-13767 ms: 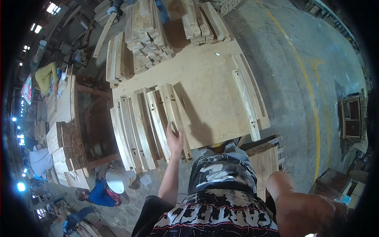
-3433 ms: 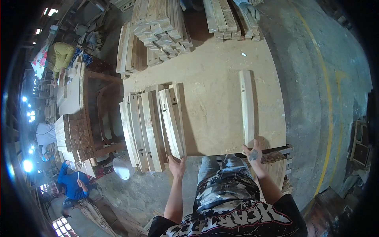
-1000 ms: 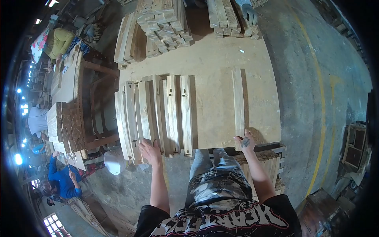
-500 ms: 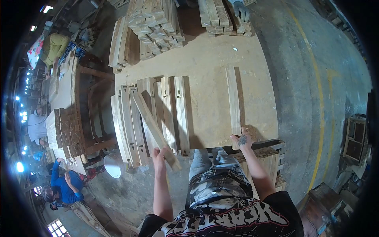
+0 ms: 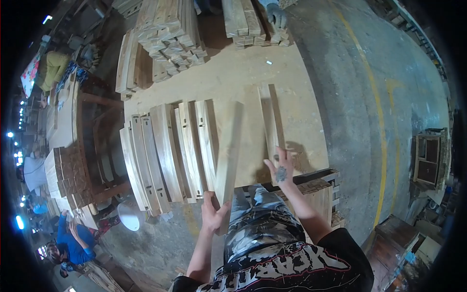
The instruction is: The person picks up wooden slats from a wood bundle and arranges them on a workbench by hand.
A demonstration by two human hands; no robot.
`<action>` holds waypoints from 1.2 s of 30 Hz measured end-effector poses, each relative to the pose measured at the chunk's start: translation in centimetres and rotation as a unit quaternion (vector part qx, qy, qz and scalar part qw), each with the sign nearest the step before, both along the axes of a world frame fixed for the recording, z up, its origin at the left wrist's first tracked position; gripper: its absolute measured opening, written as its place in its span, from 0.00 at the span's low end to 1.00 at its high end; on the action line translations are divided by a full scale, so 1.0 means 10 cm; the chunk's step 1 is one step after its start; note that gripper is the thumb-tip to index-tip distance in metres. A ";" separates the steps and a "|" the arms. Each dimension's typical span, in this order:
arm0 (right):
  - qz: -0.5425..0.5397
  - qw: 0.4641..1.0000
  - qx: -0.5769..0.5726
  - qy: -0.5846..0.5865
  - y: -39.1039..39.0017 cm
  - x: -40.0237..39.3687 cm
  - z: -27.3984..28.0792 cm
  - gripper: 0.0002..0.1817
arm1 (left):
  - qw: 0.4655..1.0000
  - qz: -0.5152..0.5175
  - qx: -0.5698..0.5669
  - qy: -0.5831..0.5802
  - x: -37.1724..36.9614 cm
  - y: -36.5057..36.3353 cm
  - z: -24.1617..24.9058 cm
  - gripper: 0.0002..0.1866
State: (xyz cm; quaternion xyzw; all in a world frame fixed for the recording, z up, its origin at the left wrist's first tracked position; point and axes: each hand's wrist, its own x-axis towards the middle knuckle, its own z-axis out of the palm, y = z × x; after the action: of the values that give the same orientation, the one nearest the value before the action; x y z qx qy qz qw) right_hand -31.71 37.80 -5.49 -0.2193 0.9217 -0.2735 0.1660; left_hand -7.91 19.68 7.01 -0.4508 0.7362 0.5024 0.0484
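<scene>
My left hand [image 5: 213, 214] is closed around the lower part of a wooden bar [image 5: 229, 151], which is tilted slightly and blurred toward its far end. My right hand [image 5: 283, 168] is open, fingers spread, over the near end of another wooden bar [image 5: 268, 112] lying lengthwise on the worktable [image 5: 306, 131]. To the left of the held bar, a row of slotted wooden bars [image 5: 206, 138] lies side by side, with mortise holes near their ends.
Stacks of wooden bars [image 5: 170, 36] stand at the table's far side. A gloved hand [image 5: 276, 17] of another person rests by the far right stack [image 5: 243, 22]. A white bucket [image 5: 129, 216] sits on the floor at left, near a person in blue [image 5: 75, 238].
My left hand has carried its bar rightward, off the row to the space beside it. My right hand has lifted its fingers and spread them over the right bar.
</scene>
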 end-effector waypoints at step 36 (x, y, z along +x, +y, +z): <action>-0.112 0.913 -0.267 -0.288 -1.10 0.37 0.73 0.41 | 0.960 0.091 0.260 0.051 -0.18 0.11 -0.34 0.23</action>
State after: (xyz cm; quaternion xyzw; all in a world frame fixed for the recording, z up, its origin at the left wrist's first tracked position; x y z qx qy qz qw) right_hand -28.01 26.83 1.78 -0.0629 0.7451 -0.5775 0.3278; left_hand -9.74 20.75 3.63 -0.4610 0.5374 0.7016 0.0805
